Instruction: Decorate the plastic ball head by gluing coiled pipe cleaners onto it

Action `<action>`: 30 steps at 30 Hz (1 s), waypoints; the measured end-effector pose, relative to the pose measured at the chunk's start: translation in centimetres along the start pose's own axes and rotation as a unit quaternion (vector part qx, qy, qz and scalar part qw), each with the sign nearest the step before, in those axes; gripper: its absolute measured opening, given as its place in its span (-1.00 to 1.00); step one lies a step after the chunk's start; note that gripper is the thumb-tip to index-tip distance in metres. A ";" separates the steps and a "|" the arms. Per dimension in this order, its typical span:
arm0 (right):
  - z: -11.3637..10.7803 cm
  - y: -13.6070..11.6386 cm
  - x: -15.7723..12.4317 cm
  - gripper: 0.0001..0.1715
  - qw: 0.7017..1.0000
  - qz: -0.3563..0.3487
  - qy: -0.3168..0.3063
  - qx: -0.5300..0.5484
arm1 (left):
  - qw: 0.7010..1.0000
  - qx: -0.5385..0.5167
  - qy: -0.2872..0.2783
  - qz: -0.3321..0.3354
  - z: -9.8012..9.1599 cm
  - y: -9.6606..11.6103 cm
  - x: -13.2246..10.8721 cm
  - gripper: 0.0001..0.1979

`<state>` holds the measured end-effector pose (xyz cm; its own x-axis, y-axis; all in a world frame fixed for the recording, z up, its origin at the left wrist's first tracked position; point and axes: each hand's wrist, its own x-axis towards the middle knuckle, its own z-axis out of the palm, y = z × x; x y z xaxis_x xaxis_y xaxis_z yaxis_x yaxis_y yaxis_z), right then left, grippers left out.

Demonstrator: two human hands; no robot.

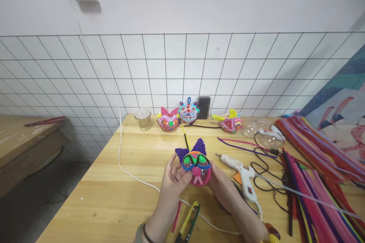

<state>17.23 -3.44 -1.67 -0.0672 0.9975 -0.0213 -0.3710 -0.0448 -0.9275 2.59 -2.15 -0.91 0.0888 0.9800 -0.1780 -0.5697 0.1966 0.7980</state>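
My left hand (pixel 172 180) and my right hand (pixel 221 184) together hold a small craft ball (pixel 196 169) just above the wooden table (pixel 114 197). The ball is clear, wrapped in pink and coloured pipe cleaners, with purple ears, green eyes and a pink swirl nose. My left fingers curl round its left side; my right fingers wrap its right and lower side. A yellow pipe cleaner (pixel 186 138) sticks up behind it.
A white glue gun (pixel 242 172) with its black cord lies right of my hands. Piles of pipe cleaners (pixel 316 159) cover the right side. Three finished craft faces (pixel 169 120) and a glass jar (pixel 143 119) stand at the back wall. Yellow-green snips (pixel 189 222) and a white cable (pixel 128 172) lie near me.
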 end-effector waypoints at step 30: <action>-0.7 0.3 -0.2 -0.64 0.978 0.054 -0.015 0.199 | 0.992 0.040 0.100 0.070 -2.3 0.5 2.6 -0.66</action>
<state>17.76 -3.59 -2.18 -0.1513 0.9840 -0.0943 -0.6918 -0.1736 -0.7009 0.60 0.39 -2.29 -0.1558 0.9736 -0.1666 -0.4968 0.0686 0.8651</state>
